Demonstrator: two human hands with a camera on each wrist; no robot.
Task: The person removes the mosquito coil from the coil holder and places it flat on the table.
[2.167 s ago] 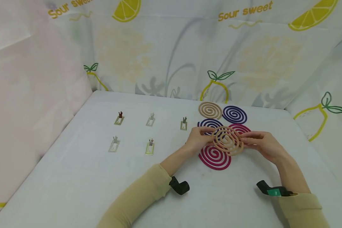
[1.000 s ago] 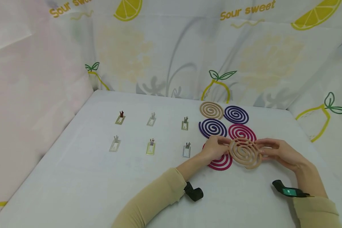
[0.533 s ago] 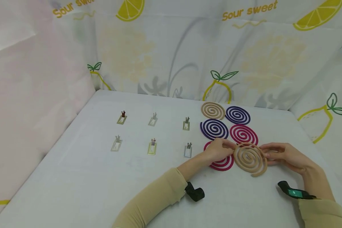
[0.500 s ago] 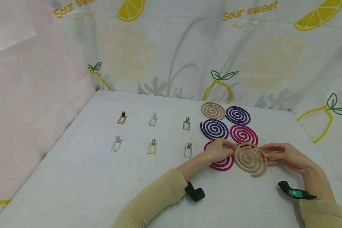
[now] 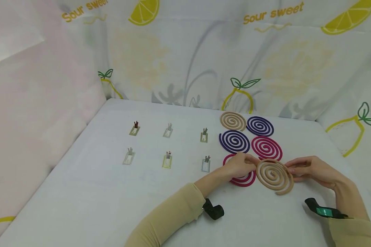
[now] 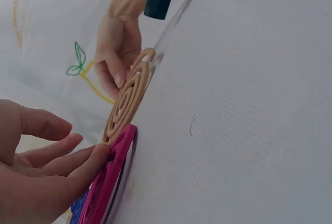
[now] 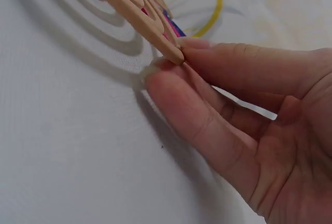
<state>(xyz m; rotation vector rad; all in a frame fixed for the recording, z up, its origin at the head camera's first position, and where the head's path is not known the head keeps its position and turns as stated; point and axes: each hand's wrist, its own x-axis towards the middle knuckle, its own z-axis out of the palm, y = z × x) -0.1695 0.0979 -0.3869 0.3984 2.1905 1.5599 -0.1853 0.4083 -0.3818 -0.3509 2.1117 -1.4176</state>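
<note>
My right hand [image 5: 315, 171] pinches the right edge of a beige mosquito coil [image 5: 273, 175] between thumb and finger. In the right wrist view that edge of the coil [image 7: 140, 19] is raised, with its spiral shadow on the table. My left hand [image 5: 239, 165] is at the coil's left edge, over a pink coil [image 5: 245, 182] that it partly hides. In the left wrist view one fingertip [image 6: 101, 154] touches where the beige and pink coils meet; the other fingers stand apart. Behind lie another pink coil [image 5: 267, 148], two purple coils [image 5: 234, 141] and a beige coil [image 5: 233, 120].
Several small metal coil stands with upright prongs lie in two rows on the left; the closest stand [image 5: 205, 165] is near my left hand. The white table [image 5: 111, 206] is bounded by a lemon-print cloth [image 5: 185, 55] behind and at both sides.
Both hands have carried the beige coil right and toward me, from above the other coils to beside the near pink one. It has come down lower. Over the last half second it moves only slightly.
</note>
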